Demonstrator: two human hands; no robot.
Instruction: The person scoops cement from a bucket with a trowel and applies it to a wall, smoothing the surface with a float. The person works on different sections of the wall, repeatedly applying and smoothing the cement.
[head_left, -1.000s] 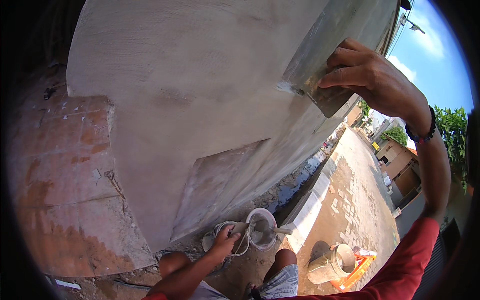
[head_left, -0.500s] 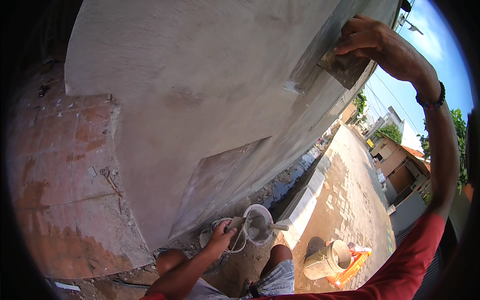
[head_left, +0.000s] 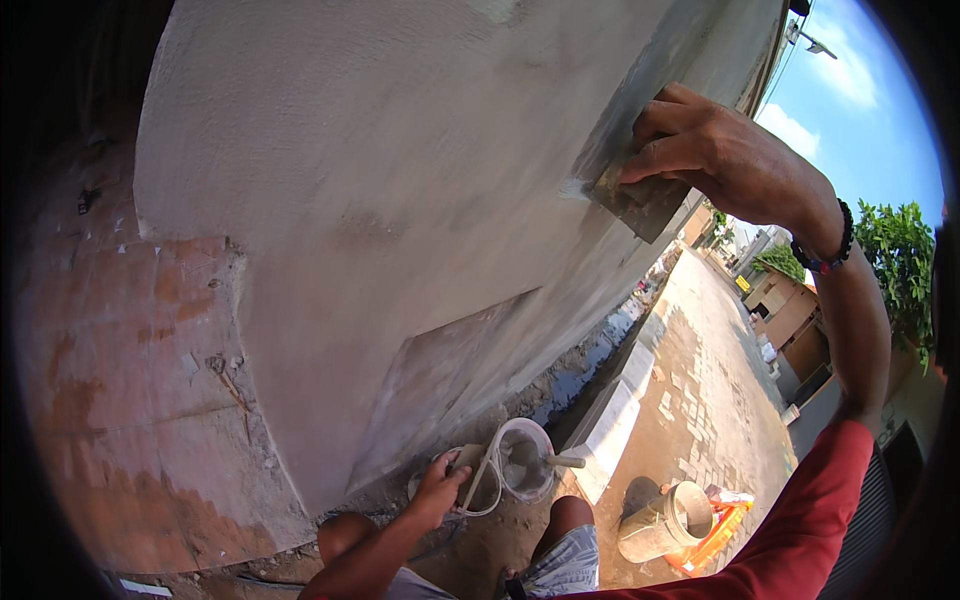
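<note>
Fingers of the right hand (head_left: 690,150) are bent narrow, gripping a dark flat blade (head_left: 650,212) that appears to lie against the grey wall (head_left: 300,150), near its right-hand edge, just beside a pale patch (head_left: 573,188); the left hand (head_left: 438,490), low by the wall's bottom edge, has its fingers closed on a small flat tool (head_left: 467,457); just right of it stands a pale bucket (head_left: 541,439) with a handle (head_left: 567,461) jutting over its rim; another bucket (head_left: 648,532) stands on the paving, beside an orange bag (head_left: 718,535).
</note>
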